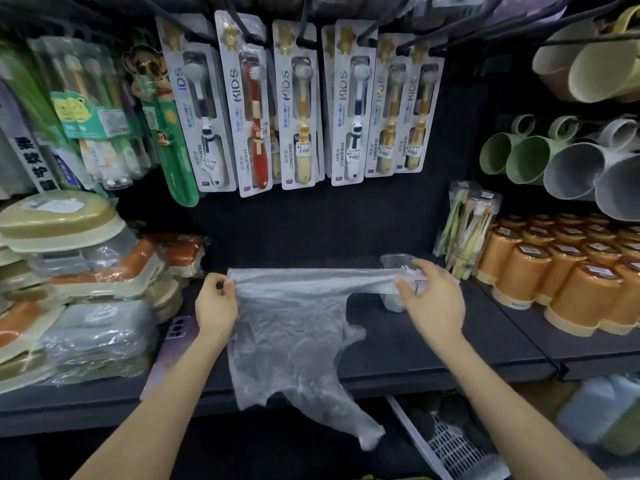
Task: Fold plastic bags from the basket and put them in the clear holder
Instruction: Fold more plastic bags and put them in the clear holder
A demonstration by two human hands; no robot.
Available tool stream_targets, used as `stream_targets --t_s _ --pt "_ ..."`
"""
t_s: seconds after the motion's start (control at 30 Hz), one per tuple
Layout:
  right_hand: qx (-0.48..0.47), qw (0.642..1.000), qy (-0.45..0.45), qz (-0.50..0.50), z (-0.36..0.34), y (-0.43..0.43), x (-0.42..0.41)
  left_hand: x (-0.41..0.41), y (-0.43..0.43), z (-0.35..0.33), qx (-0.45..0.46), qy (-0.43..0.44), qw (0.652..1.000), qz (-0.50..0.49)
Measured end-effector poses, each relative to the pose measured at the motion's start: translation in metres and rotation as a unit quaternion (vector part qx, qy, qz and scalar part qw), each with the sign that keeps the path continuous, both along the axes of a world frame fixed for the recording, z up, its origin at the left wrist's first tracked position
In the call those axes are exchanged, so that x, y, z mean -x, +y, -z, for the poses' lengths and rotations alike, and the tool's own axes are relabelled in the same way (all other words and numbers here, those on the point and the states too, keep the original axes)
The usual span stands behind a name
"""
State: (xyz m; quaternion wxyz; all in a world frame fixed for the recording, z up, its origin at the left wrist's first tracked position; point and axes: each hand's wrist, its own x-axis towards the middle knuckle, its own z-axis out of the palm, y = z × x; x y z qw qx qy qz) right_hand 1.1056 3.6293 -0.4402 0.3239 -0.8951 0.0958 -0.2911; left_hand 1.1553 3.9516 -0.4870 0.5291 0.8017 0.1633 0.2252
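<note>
A thin clear plastic bag (294,334) is stretched over the dark shelf (450,344), its lower part hanging past the front edge. My left hand (216,303) pinches the bag's top left corner. My right hand (433,299) grips the bag's top right end, bunched into a strip. Just behind my right hand stands the clear holder (398,268), partly hidden by the fingers, with something white inside. A white slotted basket (446,445) sits below the shelf at the lower right.
A purple phone (173,351) lies on the shelf by my left forearm. Wrapped soap boxes (86,306) are stacked on the left, orange cups (561,271) crowd the right. Packaged kids' toothbrushes (298,109) hang above.
</note>
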Motion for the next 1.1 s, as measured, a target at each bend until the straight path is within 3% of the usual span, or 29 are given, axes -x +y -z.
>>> stream_targets --t_s 0.03,0.07,0.13,0.2,0.27,0.3,0.37,0.4,0.47,0.57,0.63,0.73,0.97,1.1 --pt "0.123 0.991 -0.045 0.024 0.005 0.005 0.001 -0.009 -0.002 0.004 -0.004 0.012 1.0 -0.005" --pt "0.169 0.982 -0.084 0.008 0.008 0.011 0.004 -0.017 -0.006 0.005 -0.006 0.021 1.0 -0.012" --pt "0.135 0.98 -0.094 -0.111 0.014 0.022 0.012 -0.027 -0.015 0.001 0.006 0.049 0.998 -0.026" --pt "0.04 0.959 0.022 -0.28 0.019 0.031 0.022 -0.033 -0.024 -0.008 0.036 0.102 0.994 -0.014" --pt "-0.003 0.913 0.137 -0.384 0.029 0.036 0.029 -0.036 -0.028 -0.021 0.199 0.142 0.968 0.059" --pt "0.017 0.901 0.162 -0.403 0.035 0.038 0.03 -0.033 -0.028 -0.03 0.308 0.158 0.933 0.102" --pt "0.081 0.895 0.183 -0.398 0.042 0.044 0.029 -0.026 -0.022 -0.041 0.472 0.157 0.856 0.144" --pt "0.095 0.897 0.189 -0.388 0.045 0.047 0.028 -0.024 -0.017 -0.042 0.497 0.158 0.84 0.152" --pt "0.077 0.908 0.176 -0.371 0.049 0.053 0.024 -0.011 -0.01 -0.045 0.442 0.182 0.864 0.157" --pt "-0.002 0.919 0.161 -0.36 0.053 0.057 0.022 0.023 -0.006 -0.033 0.266 0.237 0.929 0.1" --pt "-0.025 0.92 0.167 -0.354 0.053 0.06 0.021 0.048 -0.004 -0.025 0.206 0.276 0.933 0.109" --pt "-0.042 0.916 0.182 -0.354 0.052 0.063 0.023 0.077 -0.008 -0.021 0.218 0.305 0.916 0.142" --pt "-0.042 0.922 0.191 -0.335 0.048 0.054 0.048 0.092 -0.014 -0.012 0.262 0.211 0.933 0.132" --pt "0.102 0.961 0.124 -0.226 0.059 0.04 0.08 0.092 -0.018 -0.007 0.267 0.179 0.94 0.114"
